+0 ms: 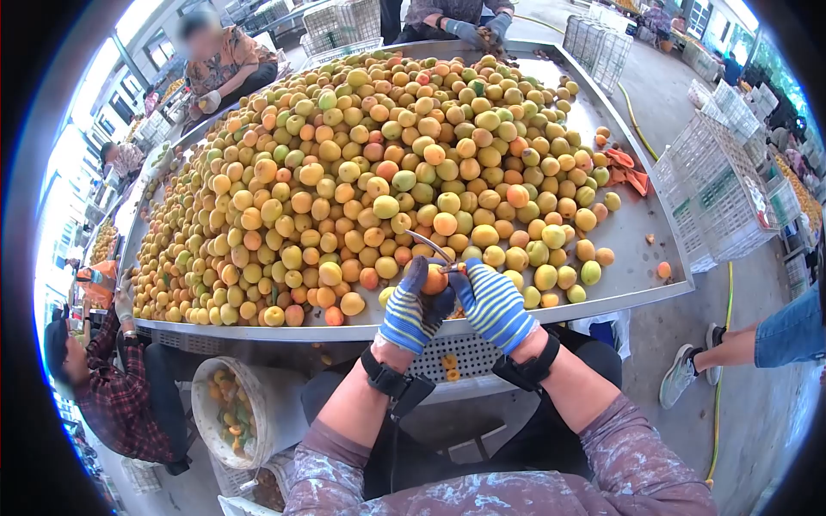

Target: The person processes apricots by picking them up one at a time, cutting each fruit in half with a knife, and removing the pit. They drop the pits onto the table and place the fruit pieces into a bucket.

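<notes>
In the head view, both my hands wear blue, white and yellow striped gloves with dark fingers, and they meet just over the near edge of the metal table [551, 312]. My left hand [413, 308] is closed around an orange apricot [434, 280]. Pinched in my right hand [494, 297] is a thin curved metal tool [430, 245] with an orange part at the fingers. Its bright tip points up and left, and its grip end is hidden by the glove. Right in front of my hands lies a large heap of yellow-orange apricots [344, 185].
A white bucket [262, 404] with fruit pieces stands below the table at left. Beneath my hands is a perforated crate [469, 357]. An orange cloth [628, 172] lies at the table's right. People work at the left and far edges; white crates [714, 181] stand at right.
</notes>
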A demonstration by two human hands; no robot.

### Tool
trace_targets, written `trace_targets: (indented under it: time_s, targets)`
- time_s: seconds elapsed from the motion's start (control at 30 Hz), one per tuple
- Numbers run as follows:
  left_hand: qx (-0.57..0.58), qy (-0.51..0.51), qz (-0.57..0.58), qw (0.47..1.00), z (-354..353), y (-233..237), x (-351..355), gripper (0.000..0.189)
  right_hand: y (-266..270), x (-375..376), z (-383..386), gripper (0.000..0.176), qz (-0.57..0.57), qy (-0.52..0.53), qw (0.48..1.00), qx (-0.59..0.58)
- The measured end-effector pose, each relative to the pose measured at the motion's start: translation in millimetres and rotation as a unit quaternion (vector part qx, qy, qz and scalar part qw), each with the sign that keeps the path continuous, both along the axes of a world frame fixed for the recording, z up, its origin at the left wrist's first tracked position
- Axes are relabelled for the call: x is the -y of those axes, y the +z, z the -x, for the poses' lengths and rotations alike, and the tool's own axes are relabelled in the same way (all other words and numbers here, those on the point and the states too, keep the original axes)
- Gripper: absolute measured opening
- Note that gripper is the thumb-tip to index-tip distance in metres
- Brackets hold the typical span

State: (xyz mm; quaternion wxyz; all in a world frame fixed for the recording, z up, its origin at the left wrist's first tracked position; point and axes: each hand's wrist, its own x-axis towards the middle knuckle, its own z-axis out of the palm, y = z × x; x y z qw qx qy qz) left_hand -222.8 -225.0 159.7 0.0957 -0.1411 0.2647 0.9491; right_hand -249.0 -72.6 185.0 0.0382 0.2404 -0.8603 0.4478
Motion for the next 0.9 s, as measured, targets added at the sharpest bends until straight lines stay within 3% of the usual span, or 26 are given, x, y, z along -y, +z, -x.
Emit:
trace_targets:
  time_s: [0.3, 0.43, 0.47, 0.5, 0.53, 0.57, 0.67, 0.7, 0.77, 0.83, 0.9]
  targets:
    - [0.014, 0.031, 0.113, 0.993, -1.8, 6.8, -9.6, 0.042, -11.3, 3.9, -6.1, 0.025, -0.002, -0.011, 1.000, 0.020]
    - [-0.015, 0.040, 0.171, 0.984, 8.0, -8.3, -4.4, 0.040, -32.7, 9.1, -4.6, 0.034, 0.111, -0.022, 0.993, 0.033]
    - [-0.018, 0.042, 0.170, 0.984, 9.0, -17.4, -1.2, 0.040, -34.8, 9.7, -3.5, 0.036, 0.188, 0.003, 0.957, 0.222]
    - [-0.040, 0.045, 0.215, 0.975, 11.1, -24.2, 1.5, 0.039, -26.5, 11.5, 1.5, 0.038, 0.258, 0.029, 0.880, 0.398]
    - [-0.064, 0.047, 0.259, 0.963, 18.5, -29.4, 4.8, 0.037, -14.7, 2.9, 3.7, 0.038, 0.342, 0.091, 0.761, 0.544]
    - [-0.064, 0.063, 0.219, 0.972, 21.9, -26.2, -0.6, 0.036, 4.0, -4.8, 5.3, 0.041, 0.385, 0.113, 0.617, 0.677]
    - [-0.048, 0.073, 0.192, 0.978, 26.2, -22.3, 2.2, 0.030, 18.2, -9.5, 2.9, 0.041, 0.430, 0.236, 0.555, 0.672]
    - [-0.010, 0.076, 0.127, 0.989, 28.5, -21.7, 2.7, 0.030, 19.3, -9.0, 4.8, 0.041, 0.424, 0.239, 0.555, 0.675]
    - [0.030, 0.079, 0.066, 0.994, 29.2, -23.2, 7.5, 0.030, 18.4, -7.1, 6.4, 0.041, 0.423, 0.164, 0.651, 0.609]
    - [-0.022, 0.049, -0.043, 0.998, 27.9, -26.9, 14.6, 0.036, 14.7, -11.0, 13.5, 0.041, 0.326, 0.104, 0.761, 0.551]
    - [-0.051, 0.052, -0.004, 0.997, 22.8, -17.8, 13.7, 0.036, -9.8, -3.2, 18.7, 0.043, 0.256, 0.067, 0.865, 0.427]
